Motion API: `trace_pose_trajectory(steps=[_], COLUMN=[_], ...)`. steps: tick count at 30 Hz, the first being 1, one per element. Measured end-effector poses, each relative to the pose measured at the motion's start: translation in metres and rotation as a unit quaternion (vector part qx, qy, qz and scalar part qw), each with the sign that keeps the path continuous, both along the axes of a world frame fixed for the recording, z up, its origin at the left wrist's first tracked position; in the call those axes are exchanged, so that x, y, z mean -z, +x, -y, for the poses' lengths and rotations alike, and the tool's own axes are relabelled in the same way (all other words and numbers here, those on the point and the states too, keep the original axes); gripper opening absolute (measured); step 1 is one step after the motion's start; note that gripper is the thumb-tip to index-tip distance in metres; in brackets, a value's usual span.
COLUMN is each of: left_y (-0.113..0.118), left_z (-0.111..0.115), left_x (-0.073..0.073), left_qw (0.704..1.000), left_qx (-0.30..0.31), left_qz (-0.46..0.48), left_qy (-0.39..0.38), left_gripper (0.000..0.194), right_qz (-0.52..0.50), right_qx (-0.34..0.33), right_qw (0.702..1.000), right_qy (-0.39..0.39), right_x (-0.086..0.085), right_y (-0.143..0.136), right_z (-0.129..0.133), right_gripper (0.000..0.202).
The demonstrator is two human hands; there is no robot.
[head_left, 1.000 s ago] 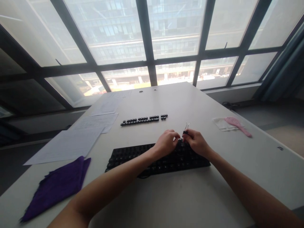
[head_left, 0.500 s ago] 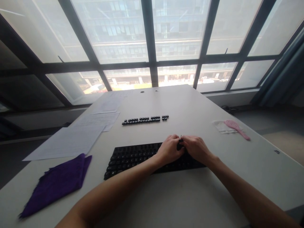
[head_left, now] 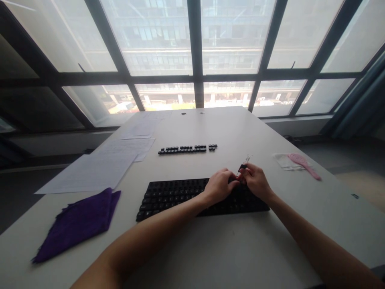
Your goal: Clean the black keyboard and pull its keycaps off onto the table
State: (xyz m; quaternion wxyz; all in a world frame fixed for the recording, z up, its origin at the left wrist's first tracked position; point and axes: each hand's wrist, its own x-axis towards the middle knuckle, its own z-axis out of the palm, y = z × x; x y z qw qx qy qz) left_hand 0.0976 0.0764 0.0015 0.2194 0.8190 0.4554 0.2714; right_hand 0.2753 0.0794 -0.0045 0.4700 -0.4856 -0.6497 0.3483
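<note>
A black keyboard (head_left: 171,196) lies on the white table, its right part partly hidden by my hands. My right hand (head_left: 255,181) is closed on a small keycap puller (head_left: 242,167) with a black handle and thin wire ends pointing up and away, above the keyboard's upper right part. My left hand (head_left: 221,184) rests at the keyboard, fingers pressed together near the right fingertips; what they hold, if anything, is hidden. Beyond the keyboard, loose black keycaps (head_left: 183,150) stand in two rows.
A purple cloth (head_left: 81,220) lies at the left, with paper sheets (head_left: 90,170) behind it. On the right, a pink hairbrush (head_left: 300,160) rests partly on a white tissue (head_left: 282,161). The white table (head_left: 225,128) reaches toward the windows.
My right hand has turned and moved slightly right, and the puller's wire ends now show clearly above it. My hands have come slightly apart. The whole view has shifted a little.
</note>
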Motion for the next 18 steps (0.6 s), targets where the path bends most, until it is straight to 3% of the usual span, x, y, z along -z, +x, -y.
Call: trace_pose_trajectory(steps=[5,10,14,18], left_y=[-0.001,0.000,0.000,0.001], left_z=[-0.001,0.002,0.005,0.006], left_x=[0.003,0.001,0.001,0.007], left_qw=[0.997,0.989,0.987,0.984], left_qx=[0.017,0.018,0.020,0.067], left_qz=[0.071,0.143,0.154,0.142], left_qy=[0.012,0.019,0.049,0.080], left_gripper=[0.013,0.021,0.016,0.019], right_qz=[-0.015,0.039,0.070,0.018], right_qx=[-0.003,0.051,0.079,0.072], right_qw=[1.000,0.997,0.993,0.997], right_qy=[0.011,0.050,0.055,0.036], right_x=[-0.002,-0.007,-0.013,-0.016], right_y=[0.000,-0.007,-0.010,-0.009], right_z=[0.002,0.009,0.014,0.012], right_gripper=[0.023,0.024,0.022,0.024])
